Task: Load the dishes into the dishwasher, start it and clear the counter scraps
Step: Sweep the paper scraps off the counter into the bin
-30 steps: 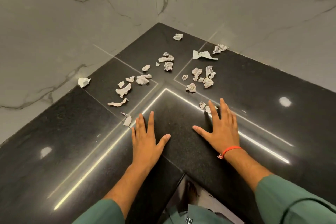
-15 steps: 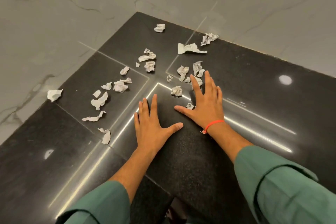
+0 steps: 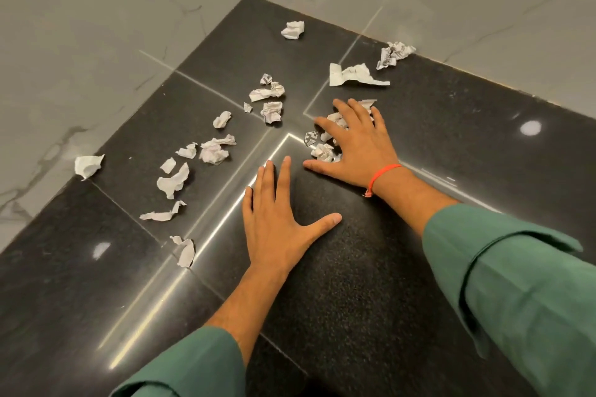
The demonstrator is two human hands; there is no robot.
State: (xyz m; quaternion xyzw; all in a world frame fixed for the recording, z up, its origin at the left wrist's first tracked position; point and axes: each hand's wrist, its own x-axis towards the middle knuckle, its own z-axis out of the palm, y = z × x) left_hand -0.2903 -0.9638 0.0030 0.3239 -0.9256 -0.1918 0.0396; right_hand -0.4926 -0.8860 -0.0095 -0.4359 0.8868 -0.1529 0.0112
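Two hands: both lie on the polished black speckled stone counter (image 3: pixel 371 284), which fills a corner between grey-veined pale marble walls (image 3: pixel 96 26).
Left hand: the left hand (image 3: pixel 277 219) rests flat, palm down, fingers straight and together, thumb spread toward 3 o'clock; it holds nothing.
Right hand: the right hand (image 3: pixel 358 147) lies at 1 o'clock of the left hand, fingers spread and slightly bent over a cluster of scraps; whether any scrap is actually gripped cannot be told.
Wrist detail: a thin red thread bracelet (image 3: pixel 382 174) circles the right wrist.
Clothing: green long sleeves (image 3: pixel 516 284) cover both forearms.
Scraps under hand: crumpled white paper scraps (image 3: pixel 322 151) sit beneath and just at 9 o'clock of the right palm, touching the fingers; one small printed piece (image 3: pixel 311 137) lies beside them.
Scraps, far side: a long torn white paper strip (image 3: pixel 353 74) lies at 12 o'clock of the right hand; a crumpled printed wad (image 3: pixel 393 53) sits near the wall at 1 o'clock; a small white paper ball (image 3: pixel 293 30) lies toward the corner at 11 o'clock.
Scraps, centre: a group of crumpled pieces (image 3: pixel 269 100) lies at 10 o'clock of the right hand, apart from it.
Scraps, left: a scattered trail of pieces (image 3: pixel 193 164) runs at 10 o'clock of the left hand; one folded white scrap (image 3: pixel 88 165) lies at the wall edge, one curled scrap (image 3: pixel 185 251) at 9 o'clock near the left wrist.
Surface: bright light strips and round lamp spots (image 3: pixel 530 128) reflect in the counter.
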